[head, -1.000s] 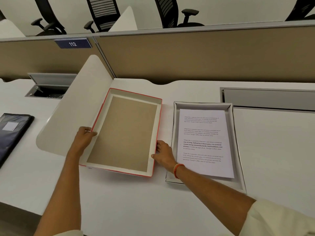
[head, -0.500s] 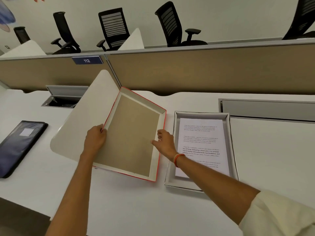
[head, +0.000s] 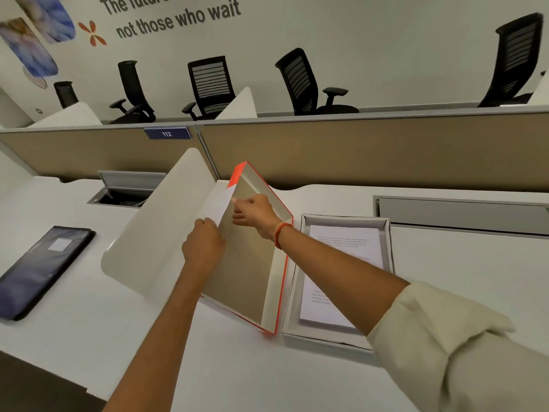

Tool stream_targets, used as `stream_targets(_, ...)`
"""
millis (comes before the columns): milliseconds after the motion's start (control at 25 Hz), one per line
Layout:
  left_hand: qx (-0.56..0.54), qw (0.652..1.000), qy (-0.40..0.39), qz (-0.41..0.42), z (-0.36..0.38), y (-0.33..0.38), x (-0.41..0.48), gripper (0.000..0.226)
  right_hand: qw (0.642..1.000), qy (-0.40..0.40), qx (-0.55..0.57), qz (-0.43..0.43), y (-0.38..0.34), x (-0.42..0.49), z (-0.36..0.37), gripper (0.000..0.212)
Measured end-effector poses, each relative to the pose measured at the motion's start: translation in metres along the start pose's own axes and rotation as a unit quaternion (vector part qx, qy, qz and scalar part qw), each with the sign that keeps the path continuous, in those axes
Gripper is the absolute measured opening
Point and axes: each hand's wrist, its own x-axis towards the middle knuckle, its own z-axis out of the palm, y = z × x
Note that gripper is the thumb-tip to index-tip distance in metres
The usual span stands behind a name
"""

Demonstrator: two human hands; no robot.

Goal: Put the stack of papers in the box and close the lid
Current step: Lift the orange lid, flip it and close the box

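Lid [head: 252, 257] now steeper, "112" behind

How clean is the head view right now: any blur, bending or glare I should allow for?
Head view: lid corner nearest the camera is motion-smeared; printed text on the papers is too soft to read; wide-angle bending curves the partition and stretches the sleeve; lighting is even, shadows soft, no glare.

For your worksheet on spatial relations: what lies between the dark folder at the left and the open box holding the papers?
In the head view, the white desk divider and the tilted orange-edged lid, gripped by both hands, lie between the dark folder and the box.
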Motion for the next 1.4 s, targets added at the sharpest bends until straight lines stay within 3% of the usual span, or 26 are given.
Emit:
stream_targets(440, -0.057, 0.996, -0.040, 0.054, -0.001, 0.046, -0.031, 0.054, 0.999, 0.018, 0.021, 0.027, -0.013, -0.016, -0.030, 0.036)
stream_targets(600, -0.181, 0.981, -0.067, -0.009, -0.004, 0.049, -0.017, 0.072, 0.999, 0.032, 0.009, 0.035, -0.016, -0.019, -0.044, 0.033)
stream_targets(720, -0.301, 0.945, -0.097, -0.087, 0.006, 0.040, -0.005, 0.061, 0.999, 0.036, 0.014, 0.035, -0.015, -0.023, -0.055, 0.038)
stream_targets(840, -0.375, 0.904, -0.154, -0.138, 0.026, 0.026, -0.001, 0.075, 0.997, 0.038, 0.041, 0.046, -0.015, -0.028, -0.070, 0.038)
stream_targets(1040, -0.427, 0.865, -0.220, -0.146, 0.061, 0.019, -0.003, 0.078, 0.994, 0.027, 0.080, 0.070, -0.024, -0.043, -0.089, 0.046)
stream_targets(1240, -0.525, 0.787, -0.280, -0.165, 0.083, 0.016, -0.011, 0.078, 0.988, 0.001, 0.139, 0.072, -0.033, -0.057, -0.108, 0.042)
stream_targets(1400, -0.542, 0.726, -0.372, -0.203, 0.101, 0.019, -0.015, 0.088, 0.985, -0.012, 0.157, 0.063, -0.032, -0.064, -0.126, 0.042)
